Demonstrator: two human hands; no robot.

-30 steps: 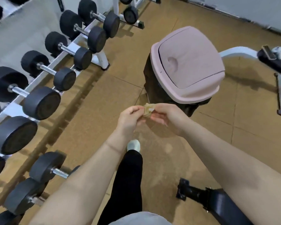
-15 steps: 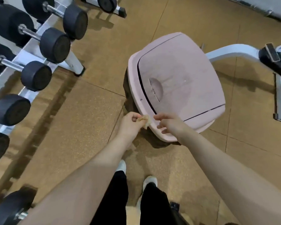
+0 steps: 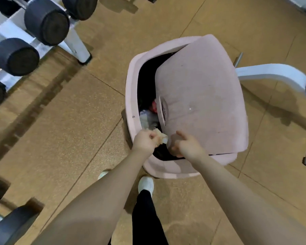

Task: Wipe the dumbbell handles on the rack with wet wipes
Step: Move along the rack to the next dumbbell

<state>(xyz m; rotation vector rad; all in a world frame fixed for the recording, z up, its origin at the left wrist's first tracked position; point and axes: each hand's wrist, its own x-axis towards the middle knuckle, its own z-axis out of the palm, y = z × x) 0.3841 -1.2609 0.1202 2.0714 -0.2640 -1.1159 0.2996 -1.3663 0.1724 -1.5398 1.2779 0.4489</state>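
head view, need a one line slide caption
Left hand holds a used wipe over the pink bin while the right hand tips its lid.

- The bin (image 3: 132, 96) gapes along its left side; the tilted lid (image 3: 201, 96) covers the rest.
- Trash (image 3: 147, 119) lies inside the gap.
- The rack (image 3: 72, 43) stands well apart on the left, bare floor (image 3: 78, 112) between.

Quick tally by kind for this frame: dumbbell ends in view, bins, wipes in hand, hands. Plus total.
Dumbbell ends (dark, some cut off by the frame edge): 6, e.g.
Pink bin, lid swung open: 1
Used wipe, pinched in the left hand: 1
Hands: 2, left hand, right hand
Total: 10
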